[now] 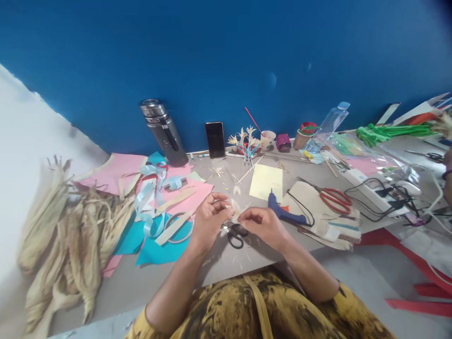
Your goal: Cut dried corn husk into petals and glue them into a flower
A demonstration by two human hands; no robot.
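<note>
Near the table's front edge, my left hand (211, 217) pinches a small pale piece of corn husk (233, 207) between thumb and fingers. My right hand (264, 225) meets it from the other side, fingertips pressed together at the husk's lower edge. Scissors with dark handles (236, 241) are right under both hands; the fingers partly cover them, and whether they are touched I cannot tell. Thin husk shreds lie around them. Just beyond the hands are a small husk flower (237, 189) and a yellow paper square (267, 181).
Dried corn husks (83, 249), coloured paper (165, 249) and blue ribbon (150, 212) spread leftward. Along the wall stand a flask (167, 136), a phone (215, 140) and husk flowers (247, 143). To the right lie a glue gun (286, 214), red-handled scissors (335, 200) and a power strip (369, 190).
</note>
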